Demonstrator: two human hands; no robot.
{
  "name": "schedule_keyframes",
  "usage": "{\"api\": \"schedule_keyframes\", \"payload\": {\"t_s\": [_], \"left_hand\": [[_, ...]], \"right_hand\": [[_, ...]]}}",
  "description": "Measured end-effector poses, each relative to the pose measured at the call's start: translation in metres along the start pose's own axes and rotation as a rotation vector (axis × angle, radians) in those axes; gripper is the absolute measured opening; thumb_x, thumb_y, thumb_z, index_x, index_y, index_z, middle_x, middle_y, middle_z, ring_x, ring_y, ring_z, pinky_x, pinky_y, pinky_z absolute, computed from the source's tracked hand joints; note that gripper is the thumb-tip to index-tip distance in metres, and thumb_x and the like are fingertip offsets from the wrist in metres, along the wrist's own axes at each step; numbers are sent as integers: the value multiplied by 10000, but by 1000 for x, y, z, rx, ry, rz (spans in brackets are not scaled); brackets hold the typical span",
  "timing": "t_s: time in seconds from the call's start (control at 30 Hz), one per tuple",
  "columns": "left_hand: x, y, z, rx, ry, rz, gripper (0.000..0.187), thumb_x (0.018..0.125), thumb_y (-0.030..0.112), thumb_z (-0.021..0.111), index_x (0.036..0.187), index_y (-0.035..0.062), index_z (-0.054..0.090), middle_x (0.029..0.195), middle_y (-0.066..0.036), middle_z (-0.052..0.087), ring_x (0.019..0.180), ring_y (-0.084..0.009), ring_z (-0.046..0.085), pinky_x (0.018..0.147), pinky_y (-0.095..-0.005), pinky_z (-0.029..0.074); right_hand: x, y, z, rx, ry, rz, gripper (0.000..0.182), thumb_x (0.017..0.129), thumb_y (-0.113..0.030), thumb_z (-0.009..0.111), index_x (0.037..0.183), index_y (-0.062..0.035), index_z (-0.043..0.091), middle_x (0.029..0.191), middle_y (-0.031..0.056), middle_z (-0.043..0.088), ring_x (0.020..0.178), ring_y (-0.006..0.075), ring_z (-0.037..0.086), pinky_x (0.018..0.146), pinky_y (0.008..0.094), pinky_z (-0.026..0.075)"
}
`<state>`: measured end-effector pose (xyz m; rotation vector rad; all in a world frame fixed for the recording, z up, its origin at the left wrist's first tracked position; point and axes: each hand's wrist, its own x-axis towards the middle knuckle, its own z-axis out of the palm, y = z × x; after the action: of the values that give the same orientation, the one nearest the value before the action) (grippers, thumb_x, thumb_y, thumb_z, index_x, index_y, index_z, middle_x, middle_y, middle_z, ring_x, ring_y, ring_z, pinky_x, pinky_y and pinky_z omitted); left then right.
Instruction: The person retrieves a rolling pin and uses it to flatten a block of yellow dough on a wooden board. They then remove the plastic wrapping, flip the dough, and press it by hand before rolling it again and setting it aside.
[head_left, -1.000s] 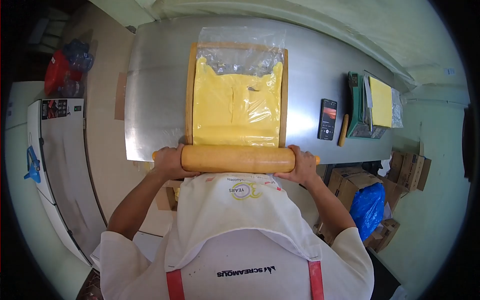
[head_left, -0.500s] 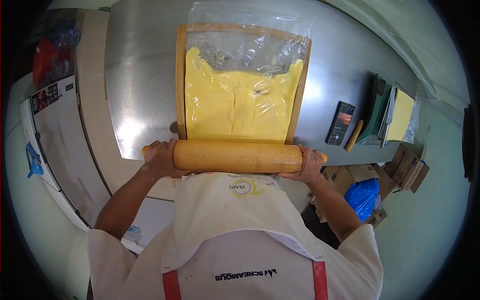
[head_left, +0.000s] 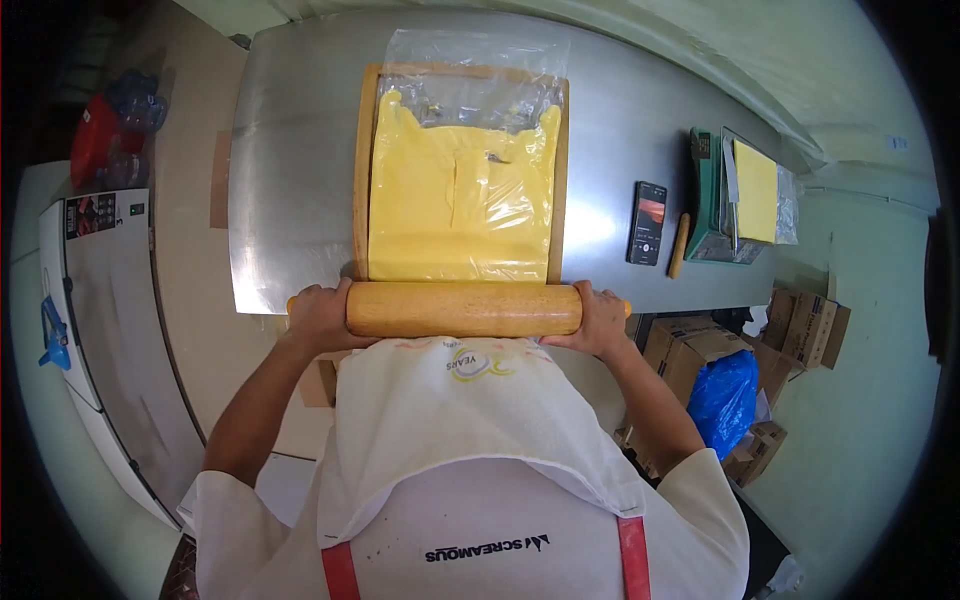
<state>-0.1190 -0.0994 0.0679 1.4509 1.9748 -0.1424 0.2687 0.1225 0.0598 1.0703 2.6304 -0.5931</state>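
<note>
A large wooden rolling pin (head_left: 464, 309) lies crosswise at the near edge of a wooden frame (head_left: 362, 180). My left hand (head_left: 320, 315) is closed around its left end, and my right hand (head_left: 601, 318) grips the right end. Inside the frame is a flat yellow slab (head_left: 420, 190), its far edge uneven with raised corners. Clear plastic (head_left: 480, 60) covers the slab and sticks out past the frame's far side. A cut-like rectangular line and a small dark gap show near the slab's middle. The pin hides the frame's near side.
On the steel table (head_left: 290, 160), a phone (head_left: 648, 222) and a small wooden stick (head_left: 679, 245) lie to the right. Beside them stands a green scale-like box (head_left: 708, 200) with a yellow sheet (head_left: 755, 190). Cardboard boxes (head_left: 690, 340) and a blue bag (head_left: 722, 400) are below right.
The view has shifted, so the table and its things appear slightly displaced. Both hands still hold the rolling pin at the near edge of the frame.
</note>
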Motion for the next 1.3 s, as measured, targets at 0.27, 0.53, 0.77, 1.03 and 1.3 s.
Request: {"api": "schedule_keyframes", "payload": {"t_s": [0.27,0.53,0.77,1.03,1.3], "left_hand": [[18,-15,2,80,335,224,826,497,702,816,979,78,569,580,-64,581,504,-246,592,574,-363,480],[37,-15,-13,41,0,18,847,488,724,806,996,74,614,666,-87,626,604,-272,623,655,-361,493],[83,-20,-70,-105,-277,68,728,646,716,700,997,78,692,814,-127,699,819,-328,671,793,-436,516],[43,-16,-37,-41,26,102,867,593,750,720,1060,29,604,784,-162,681,809,-329,677,762,-446,516],[16,-4,-16,-34,169,121,880,516,711,807,1027,54,524,642,-129,640,575,-330,642,659,-421,525]], "right_hand": [[18,7,4,72,182,-87,1002,462,-794,769,1069,-25,560,753,115,643,664,305,642,668,428,484],[33,15,0,58,91,-151,942,519,-804,731,1027,-28,569,773,106,665,654,283,657,636,398,469],[89,27,-36,131,-384,27,961,617,-848,608,1121,-30,590,829,218,680,848,406,668,759,505,494],[44,4,-34,72,-110,-50,923,628,-765,689,1180,-41,544,859,175,689,813,373,673,753,461,493],[16,3,-7,40,77,-106,930,562,-663,808,1212,-70,506,855,112,679,724,303,674,688,428,491]]}}
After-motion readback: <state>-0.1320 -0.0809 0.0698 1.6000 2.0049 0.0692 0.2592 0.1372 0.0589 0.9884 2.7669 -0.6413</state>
